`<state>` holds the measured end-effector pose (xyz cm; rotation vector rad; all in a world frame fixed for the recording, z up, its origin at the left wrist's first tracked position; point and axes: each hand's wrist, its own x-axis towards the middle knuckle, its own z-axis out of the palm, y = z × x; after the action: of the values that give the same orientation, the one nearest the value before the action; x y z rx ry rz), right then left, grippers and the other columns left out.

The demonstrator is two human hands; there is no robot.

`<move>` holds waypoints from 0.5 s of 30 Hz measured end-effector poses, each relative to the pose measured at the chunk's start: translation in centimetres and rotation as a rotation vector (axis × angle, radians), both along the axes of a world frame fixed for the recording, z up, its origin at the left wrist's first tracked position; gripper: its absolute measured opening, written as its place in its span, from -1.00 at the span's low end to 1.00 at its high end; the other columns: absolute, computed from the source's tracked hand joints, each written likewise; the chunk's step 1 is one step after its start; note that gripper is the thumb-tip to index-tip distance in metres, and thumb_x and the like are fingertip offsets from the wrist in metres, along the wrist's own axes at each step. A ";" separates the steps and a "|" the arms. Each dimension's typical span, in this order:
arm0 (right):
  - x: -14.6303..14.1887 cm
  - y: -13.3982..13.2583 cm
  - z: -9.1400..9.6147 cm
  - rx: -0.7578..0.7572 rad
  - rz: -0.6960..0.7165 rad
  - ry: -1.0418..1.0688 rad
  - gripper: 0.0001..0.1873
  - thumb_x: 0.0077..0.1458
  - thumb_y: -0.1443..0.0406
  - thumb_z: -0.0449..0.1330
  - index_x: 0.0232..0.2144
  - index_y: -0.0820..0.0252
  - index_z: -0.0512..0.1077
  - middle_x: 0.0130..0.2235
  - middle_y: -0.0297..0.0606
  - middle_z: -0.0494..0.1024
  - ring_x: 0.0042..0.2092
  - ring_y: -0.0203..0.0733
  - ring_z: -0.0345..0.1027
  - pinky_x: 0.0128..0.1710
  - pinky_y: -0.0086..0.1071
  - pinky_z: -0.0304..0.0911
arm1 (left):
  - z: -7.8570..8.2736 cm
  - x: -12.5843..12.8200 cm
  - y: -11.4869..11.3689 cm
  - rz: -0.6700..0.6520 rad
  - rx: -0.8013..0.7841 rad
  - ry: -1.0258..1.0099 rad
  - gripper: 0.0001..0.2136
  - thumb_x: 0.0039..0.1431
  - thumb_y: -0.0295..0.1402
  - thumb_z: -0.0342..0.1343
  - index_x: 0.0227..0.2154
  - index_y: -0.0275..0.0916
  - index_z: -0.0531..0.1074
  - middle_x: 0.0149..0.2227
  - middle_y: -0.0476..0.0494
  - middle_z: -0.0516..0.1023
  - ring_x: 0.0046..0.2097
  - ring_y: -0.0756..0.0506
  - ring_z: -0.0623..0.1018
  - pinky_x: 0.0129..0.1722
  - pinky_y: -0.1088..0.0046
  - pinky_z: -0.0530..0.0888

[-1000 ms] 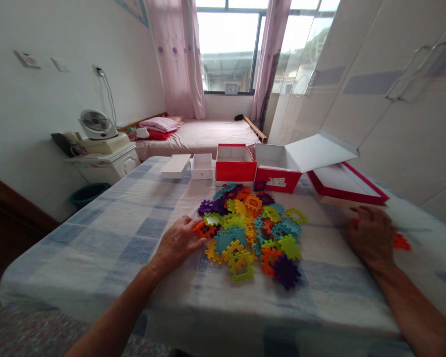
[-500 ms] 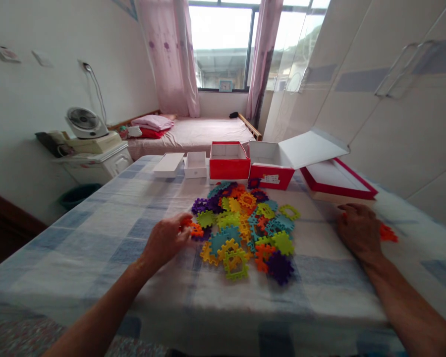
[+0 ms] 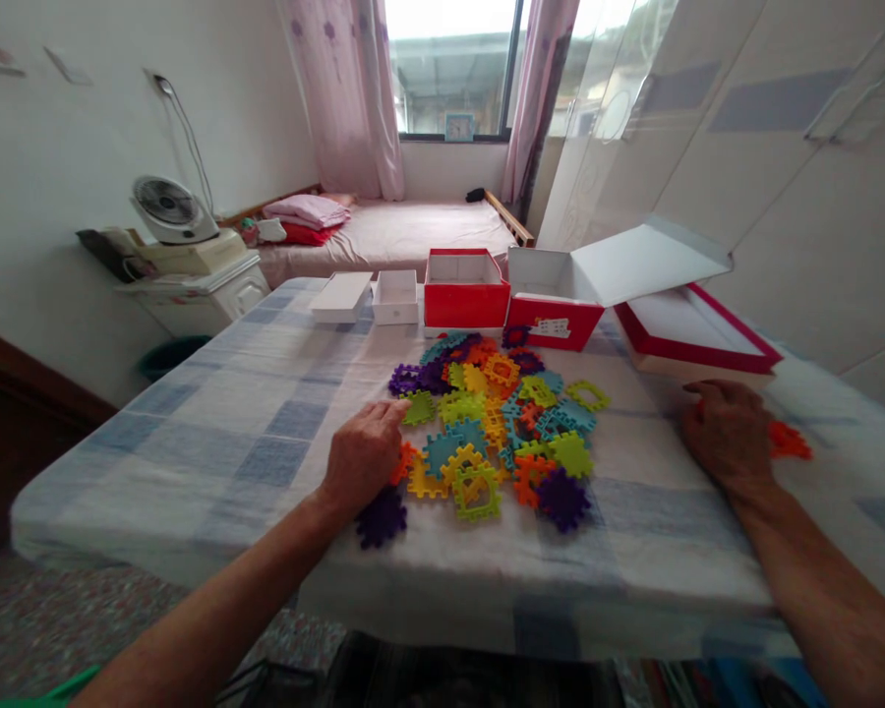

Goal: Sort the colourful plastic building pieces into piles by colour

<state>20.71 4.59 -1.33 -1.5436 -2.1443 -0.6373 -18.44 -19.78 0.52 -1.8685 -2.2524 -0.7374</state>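
A heap of interlocking plastic pieces [image 3: 479,423] in several colours lies on the checked tablecloth. My left hand [image 3: 365,452] is palm down at the heap's left edge, fingers stretched forward towards a green piece [image 3: 418,409]. Against its thumb side an orange piece [image 3: 402,462] is partly covered. A purple toothed piece [image 3: 382,518] lies just below this hand. My right hand [image 3: 730,433] rests on the cloth at the right, its fingers curled over an orange piece [image 3: 699,409] that is mostly hidden. More orange [image 3: 791,442] shows past its outer side.
Behind the heap stand a white lid [image 3: 341,298], a small white box [image 3: 396,298], a red box [image 3: 466,303] and an open red-and-white box [image 3: 553,320]. A red-rimmed lid [image 3: 697,339] lies right of them. A bed [image 3: 428,231] is beyond the table.
My left hand has gone from the orange piece's far end to lie over the heap's left edge. The purple piece now lies nearer me, outside the heap. My right hand has stayed put.
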 end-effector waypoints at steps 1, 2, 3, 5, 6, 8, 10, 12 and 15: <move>0.1 0.1 -0.1 -0.003 0.005 0.000 -0.65 0.11 0.34 -0.07 -0.14 0.36 0.41 -0.12 0.02 0.41 -0.03 -0.02 0.21 -0.04 -0.22 0.09 | 0.6 -0.4 -0.3 0.016 0.038 -0.097 -0.66 0.08 -0.52 -0.17 -0.11 -0.26 0.37 -0.15 -0.16 0.52 -0.09 -0.12 0.49 -0.08 0.37 0.41; 0.2 0.2 -0.1 -0.006 0.009 0.002 -0.65 0.11 0.35 -0.07 -0.14 0.36 0.41 -0.12 0.03 0.42 -0.03 -0.03 0.21 -0.04 -0.22 0.08 | 1.2 -0.7 -0.7 0.035 0.076 -0.193 -0.66 0.08 -0.50 -0.18 -0.12 -0.25 0.36 -0.19 -0.13 0.53 -0.15 -0.09 0.51 -0.13 0.41 0.44; 0.2 0.2 -0.2 -0.011 0.010 0.003 -0.65 0.10 0.35 -0.06 -0.14 0.36 0.40 -0.12 0.03 0.42 -0.03 -0.03 0.21 -0.04 -0.21 0.08 | 1.9 -0.9 -1.2 0.044 0.103 -0.269 -0.68 0.07 -0.48 -0.17 -0.13 -0.24 0.36 -0.24 -0.10 0.53 -0.22 -0.07 0.53 -0.20 0.44 0.45; 0.3 0.3 -0.3 -0.020 0.003 0.002 -0.65 0.09 0.35 -0.06 -0.14 0.35 0.40 -0.12 0.04 0.42 -0.03 -0.02 0.20 -0.04 -0.21 0.07 | 3.3 -1.1 -2.6 -0.004 0.101 -0.309 -0.70 0.04 -0.45 -0.15 -0.20 -0.21 0.39 -0.33 -0.04 0.53 -0.33 -0.04 0.52 -0.30 0.48 0.44; 0.3 0.4 -0.3 -0.026 0.001 -0.002 -0.65 0.09 0.36 -0.06 -0.14 0.35 0.40 -0.12 0.04 0.42 -0.03 -0.02 0.20 -0.03 -0.21 0.07 | 3.8 -0.9 -3.3 -0.073 0.050 -0.291 -0.71 0.01 -0.45 -0.14 -0.24 -0.19 0.41 -0.37 -0.03 0.52 -0.36 -0.03 0.50 -0.32 0.49 0.43; 0.3 0.4 -0.3 -0.034 0.005 -0.010 -0.66 0.08 0.36 -0.06 -0.14 0.35 0.40 -0.12 0.04 0.42 -0.03 -0.02 0.21 -0.02 -0.21 0.06 | 4.4 -0.4 -4.8 -0.267 -0.159 -0.266 -0.74 -0.06 -0.49 -0.11 -0.36 -0.14 0.42 -0.42 0.02 0.51 -0.38 -0.01 0.49 -0.32 0.53 0.39; 0.3 0.4 -0.2 -0.036 0.012 -0.015 -0.66 0.08 0.36 -0.06 -0.15 0.35 0.40 -0.13 0.04 0.43 -0.04 -0.02 0.21 -0.01 -0.22 0.06 | 4.3 0.2 -5.8 -0.453 -0.400 -0.272 -0.74 -0.10 -0.55 -0.10 -0.42 -0.11 0.42 -0.45 0.05 0.50 -0.37 0.00 0.48 -0.31 0.55 0.36; 0.3 0.4 -0.3 -0.038 0.017 -0.016 -0.65 0.09 0.35 -0.06 -0.16 0.37 0.41 -0.13 0.04 0.43 -0.05 -0.03 0.21 -0.01 -0.24 0.06 | 3.9 0.6 -6.3 -0.559 -0.531 -0.265 -0.72 -0.08 -0.60 -0.10 -0.44 -0.11 0.41 -0.44 0.04 0.50 -0.36 0.00 0.47 -0.30 0.56 0.34; 0.4 0.5 -0.3 -0.027 0.023 -0.017 -0.65 0.09 0.34 -0.07 -0.17 0.39 0.42 -0.14 0.03 0.44 -0.06 -0.03 0.22 0.00 -0.28 0.06 | 3.2 0.3 -6.0 -0.537 -0.489 -0.205 -0.74 -0.01 -0.59 -0.10 -0.42 -0.13 0.42 -0.38 -0.02 0.49 -0.32 -0.02 0.46 -0.30 0.53 0.33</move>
<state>21.11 5.12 -1.65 -1.5308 -2.1884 -0.6178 -18.12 -25.74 3.68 -2.8131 -2.2017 -0.4704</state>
